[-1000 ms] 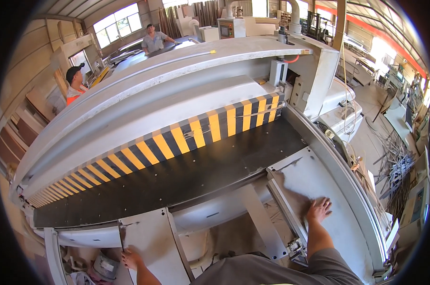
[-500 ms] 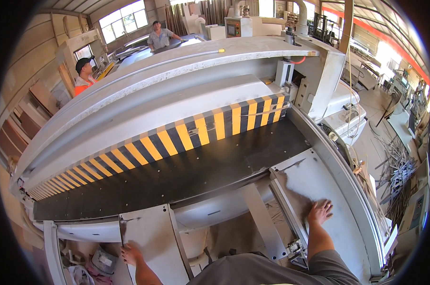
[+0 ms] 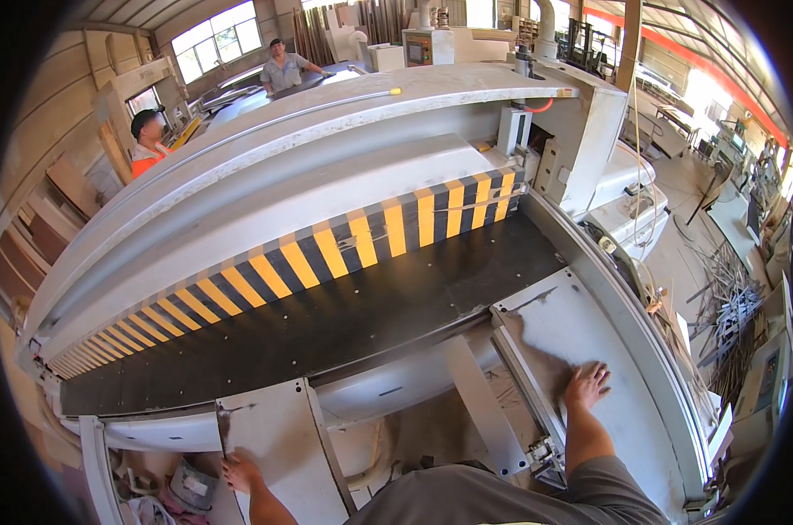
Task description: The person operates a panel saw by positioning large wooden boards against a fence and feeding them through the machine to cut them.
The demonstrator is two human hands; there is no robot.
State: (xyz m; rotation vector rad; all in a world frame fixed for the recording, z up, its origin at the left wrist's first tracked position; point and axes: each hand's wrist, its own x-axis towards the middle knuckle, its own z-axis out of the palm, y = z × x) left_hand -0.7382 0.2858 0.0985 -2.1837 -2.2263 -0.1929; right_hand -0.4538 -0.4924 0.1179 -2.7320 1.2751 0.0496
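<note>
My left hand rests at the left edge of a white support table, fingers out and apart, gripping nothing I can see. On the wider white side table at the right, my right hand lies flat with its fingers spread. Beyond both tables runs the black bed of a large machine, dotted with small holes or studs. A yellow-and-black striped guard stretches along the bed's far side, under the long grey beam.
Between the tables are a gap and a narrow metal arm. A metal rail borders the right table. Strip offcuts lie on the floor at right. A bucket sits low left. Two people stand beyond the beam.
The whole view has shifted slightly, moving the machine a little left in the picture. Both my hands stay in place on the tables.
</note>
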